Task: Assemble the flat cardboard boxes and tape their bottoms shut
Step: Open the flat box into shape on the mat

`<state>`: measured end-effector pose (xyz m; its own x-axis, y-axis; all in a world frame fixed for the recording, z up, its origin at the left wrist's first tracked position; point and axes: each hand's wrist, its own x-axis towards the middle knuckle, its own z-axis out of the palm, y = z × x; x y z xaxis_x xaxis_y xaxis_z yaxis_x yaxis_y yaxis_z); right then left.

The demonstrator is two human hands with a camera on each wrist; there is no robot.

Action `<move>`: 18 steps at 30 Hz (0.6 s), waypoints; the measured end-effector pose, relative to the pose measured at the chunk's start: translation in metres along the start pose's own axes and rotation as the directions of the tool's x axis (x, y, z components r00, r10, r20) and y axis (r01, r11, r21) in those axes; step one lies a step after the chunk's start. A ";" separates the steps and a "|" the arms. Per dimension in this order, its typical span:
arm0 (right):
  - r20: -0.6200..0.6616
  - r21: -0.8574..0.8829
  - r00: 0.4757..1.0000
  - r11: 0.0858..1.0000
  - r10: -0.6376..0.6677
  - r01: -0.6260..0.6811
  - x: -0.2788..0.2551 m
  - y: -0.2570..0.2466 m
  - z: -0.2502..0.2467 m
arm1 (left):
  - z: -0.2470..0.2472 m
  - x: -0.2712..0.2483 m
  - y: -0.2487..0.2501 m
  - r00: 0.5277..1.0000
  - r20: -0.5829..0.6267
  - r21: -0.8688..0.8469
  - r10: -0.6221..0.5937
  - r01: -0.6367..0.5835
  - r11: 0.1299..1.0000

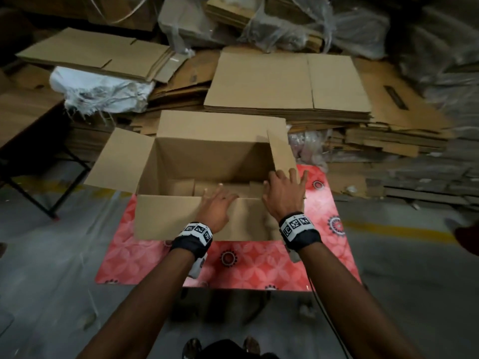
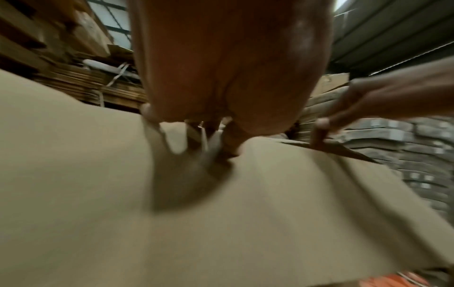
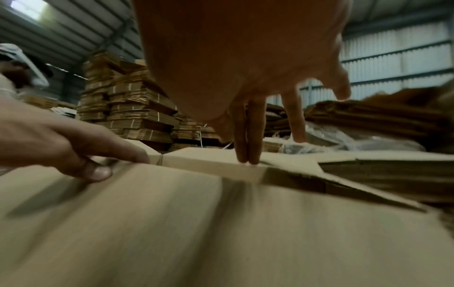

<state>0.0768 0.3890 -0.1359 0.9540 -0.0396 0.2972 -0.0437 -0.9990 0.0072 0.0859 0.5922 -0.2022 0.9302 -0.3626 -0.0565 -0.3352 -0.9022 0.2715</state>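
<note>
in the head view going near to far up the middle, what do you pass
feet → red mat → near flap with left hand on it → open box → far flap → flat cardboard stack → plastic-wrapped bundles

- Left hand (image 2: pixel 230 77): seen from the wrist, palm filling the upper centre, fingers reaching down over the far edge of the cardboard flap (image 2: pixel 221 223).
- Right hand (image 2: pixel 383 103): right of the flap, one fingertip on its far edge.
- Stacked flat cardboard (image 2: pixel 427 161): beyond the flap, blurred.
</note>
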 end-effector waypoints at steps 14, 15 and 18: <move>0.388 0.206 0.812 0.818 0.436 -0.537 -0.043 0.059 0.063 | 0.025 0.008 0.015 0.999 -0.036 -0.181 -0.010 0.004 0.984; 0.391 0.244 0.814 0.804 0.430 -0.542 -0.044 0.059 0.064 | 0.024 0.007 0.015 0.999 -0.031 -0.178 -0.012 0.006 0.984; 0.379 0.289 0.820 0.787 0.429 -0.546 -0.043 0.059 0.063 | 0.015 0.004 0.019 1.000 0.005 -0.150 -0.003 0.003 0.989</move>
<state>0.0517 0.3307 -0.2086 0.8757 -0.4689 -0.1156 -0.4694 -0.7701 -0.4321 0.0808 0.5707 -0.2114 0.9305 -0.3611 -0.0616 -0.3056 -0.8581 0.4127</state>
